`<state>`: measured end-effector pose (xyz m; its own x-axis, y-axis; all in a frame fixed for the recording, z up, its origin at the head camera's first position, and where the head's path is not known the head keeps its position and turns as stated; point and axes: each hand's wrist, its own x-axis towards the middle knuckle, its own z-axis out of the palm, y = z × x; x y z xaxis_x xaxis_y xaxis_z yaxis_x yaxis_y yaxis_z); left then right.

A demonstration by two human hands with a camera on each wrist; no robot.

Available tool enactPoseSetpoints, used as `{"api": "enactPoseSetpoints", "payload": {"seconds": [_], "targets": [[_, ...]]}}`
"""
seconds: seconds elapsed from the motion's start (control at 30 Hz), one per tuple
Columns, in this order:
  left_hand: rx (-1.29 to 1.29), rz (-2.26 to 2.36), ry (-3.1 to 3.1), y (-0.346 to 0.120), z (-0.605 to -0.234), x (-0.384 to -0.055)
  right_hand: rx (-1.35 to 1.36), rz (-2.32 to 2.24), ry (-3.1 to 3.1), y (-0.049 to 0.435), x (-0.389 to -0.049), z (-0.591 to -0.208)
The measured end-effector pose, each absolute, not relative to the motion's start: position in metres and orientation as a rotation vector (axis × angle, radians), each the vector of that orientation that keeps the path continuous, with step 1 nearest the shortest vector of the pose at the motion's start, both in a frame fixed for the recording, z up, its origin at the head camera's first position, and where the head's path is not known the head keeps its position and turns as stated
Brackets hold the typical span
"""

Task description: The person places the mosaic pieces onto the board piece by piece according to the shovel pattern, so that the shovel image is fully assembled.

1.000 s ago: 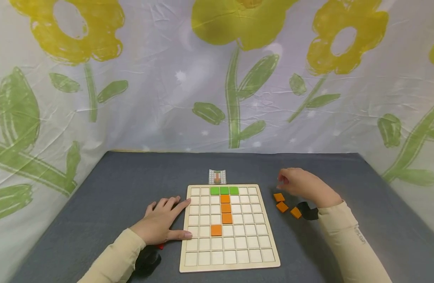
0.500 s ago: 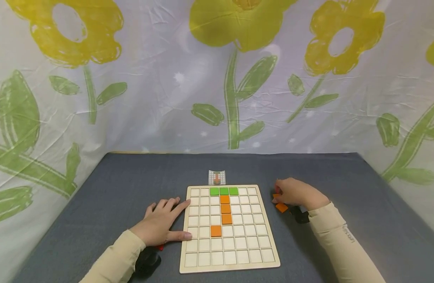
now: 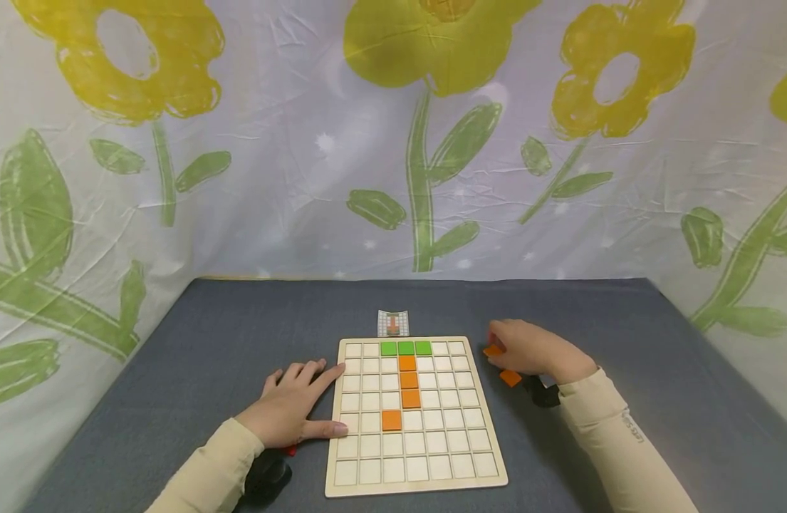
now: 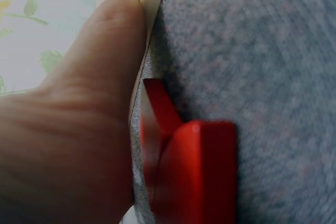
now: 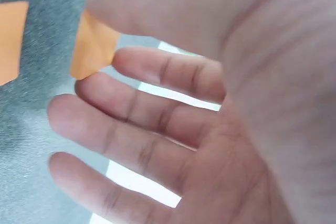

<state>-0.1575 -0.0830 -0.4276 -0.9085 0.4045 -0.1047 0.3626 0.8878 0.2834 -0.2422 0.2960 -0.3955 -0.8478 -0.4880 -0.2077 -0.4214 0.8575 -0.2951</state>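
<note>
Between right hand's [image 3: 537, 349] fingertips [image 5: 98, 88], orange tile [image 5: 93, 48].

pinched tile [image 5: 94, 45]: orange | board [image 3: 413, 422]: pale, gridded | table [image 3: 284, 317]: grey-blue | backdrop [image 3: 290, 164]: whitish, yellow flowers [image 3: 393, 43], green leaves [image 3: 466, 142]

Dark lettering [image 3: 633, 429] runs lengthwise on the right sleeve [image 3: 601, 413], just behind its cuff edge; it appears to open with "Let", the remainder being too small to read. The card [image 3: 393, 323] beyond the board's [image 3: 416, 491] far edge bears a printed grid.
</note>
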Motion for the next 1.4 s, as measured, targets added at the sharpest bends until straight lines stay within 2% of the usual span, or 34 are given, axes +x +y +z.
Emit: {"api": "enactPoseSetpoints", "payload": {"seconds": [0.6, 1.0, 1.4], "targets": [[0.625, 0.370, 2.916, -0.084, -0.426, -0.156, -0.802, -0.481, 2.750, 0.270, -0.220, -0.376], [0.623, 0.358, 2.915, -0.084, -0.428, -0.157, -1.199, -0.458, 2.652, 0.238, -0.195, -0.370], [0.641, 0.379, 2.913, -0.085, -0.427, -0.157, -1.340, -0.441, 2.559, 0.216, -0.184, -0.388]]}}
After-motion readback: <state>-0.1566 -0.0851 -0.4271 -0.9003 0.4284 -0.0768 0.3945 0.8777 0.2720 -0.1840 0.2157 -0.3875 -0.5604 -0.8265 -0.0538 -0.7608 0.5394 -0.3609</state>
